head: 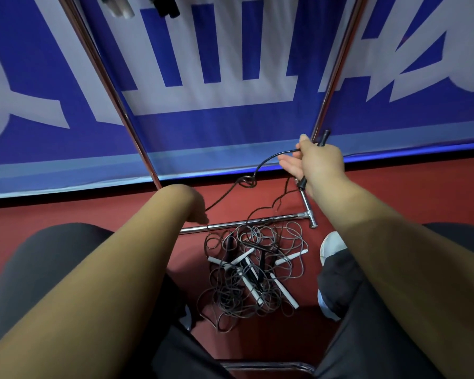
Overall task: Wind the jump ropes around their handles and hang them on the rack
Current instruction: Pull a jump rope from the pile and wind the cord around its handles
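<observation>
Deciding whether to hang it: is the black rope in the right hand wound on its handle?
Unwound: the thin black cord hangs loose from the slim black handle in the right hand.

Rope pile [253,272] (rack bar [241,223] just behind) blocks the floor [93,209]; left side open.

Illumination is moderate, arriving from above and ahead. The right hand [316,162] and the slim black jump-rope handle [324,138] it grips are lit and sharp; the left forearm [107,269] and right forearm [394,255] fall into shadow toward the lower edge. Specular glare marks the chrome steel rack tubes [136,140], which wide-angle distortion splays outward. The blue-and-white fabric banner [203,127] smears near the top edge.
</observation>
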The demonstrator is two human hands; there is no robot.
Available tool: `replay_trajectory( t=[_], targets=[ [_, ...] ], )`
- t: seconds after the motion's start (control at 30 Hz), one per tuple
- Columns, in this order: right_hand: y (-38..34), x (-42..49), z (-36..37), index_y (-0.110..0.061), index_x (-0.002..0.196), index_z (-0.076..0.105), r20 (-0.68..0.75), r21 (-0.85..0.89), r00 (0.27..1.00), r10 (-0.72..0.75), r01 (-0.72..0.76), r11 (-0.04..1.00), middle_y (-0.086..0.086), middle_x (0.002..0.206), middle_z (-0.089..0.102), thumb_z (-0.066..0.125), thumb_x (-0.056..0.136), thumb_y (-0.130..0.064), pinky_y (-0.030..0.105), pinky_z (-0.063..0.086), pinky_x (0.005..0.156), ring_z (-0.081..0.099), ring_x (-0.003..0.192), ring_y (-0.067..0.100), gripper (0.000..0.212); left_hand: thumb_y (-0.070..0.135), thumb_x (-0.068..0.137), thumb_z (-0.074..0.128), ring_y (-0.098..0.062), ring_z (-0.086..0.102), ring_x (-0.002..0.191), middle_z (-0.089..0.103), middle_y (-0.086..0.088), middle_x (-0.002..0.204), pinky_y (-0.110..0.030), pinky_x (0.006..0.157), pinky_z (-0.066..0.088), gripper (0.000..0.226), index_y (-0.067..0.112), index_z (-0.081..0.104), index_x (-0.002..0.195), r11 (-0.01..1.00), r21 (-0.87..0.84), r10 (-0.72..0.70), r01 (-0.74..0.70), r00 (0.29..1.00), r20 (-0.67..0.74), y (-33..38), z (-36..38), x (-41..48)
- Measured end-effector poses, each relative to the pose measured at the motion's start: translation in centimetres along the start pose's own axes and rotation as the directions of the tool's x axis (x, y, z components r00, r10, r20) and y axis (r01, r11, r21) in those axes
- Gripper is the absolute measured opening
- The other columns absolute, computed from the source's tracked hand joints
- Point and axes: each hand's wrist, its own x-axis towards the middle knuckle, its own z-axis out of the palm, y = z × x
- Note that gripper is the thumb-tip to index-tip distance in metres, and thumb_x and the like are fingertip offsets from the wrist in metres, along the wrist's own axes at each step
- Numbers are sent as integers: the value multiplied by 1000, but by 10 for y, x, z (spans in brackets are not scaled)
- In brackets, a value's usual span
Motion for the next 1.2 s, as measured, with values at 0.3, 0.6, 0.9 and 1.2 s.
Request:
replay_trajectory(
  t=[0.3,0.6,0.9,1.2],
  targets=[
    [9,-12,12,4,101,64,223,-27,974,49,-44,999,20,94,63,66,107,-22,42,68,72,81,84,35,27,55,80,86,-11,51,140,55,16,147,-32,117,37,85,36,47,152,443,-718,275,-537,843,-462,26,-21,-19],
    [9,-6,7,0,96,66,176,-103,984,20,-2,995,17,91,64,68,106,-24,42,68,71,81,80,34,26,33,90,85,-14,69,82,69,-2,97,-38,88,55,53,27,61,136,-46,-763,198,-644,743,-639,31,-32,-24],
    [8,4,-8,-1,102,59,-4,-183,998,55,-55,982,16,101,63,66,108,-28,40,66,61,80,73,29,28,29,96,77,-1,56,63,63,17,72,-25,70,44,17,15,71,106,-5,-794,-250,-607,770,-587,11,-32,-10],
    [15,7,-14,0,105,63,-30,-258,984,177,-178,949,14,103,67,58,108,-50,34,60,46,78,63,24,50,30,103,59,-19,31,47,31,-1,58,-26,48,39,27,9,73,92,-95,-954,-110,-284,956,-273,4,-27,-24]
  ],
)
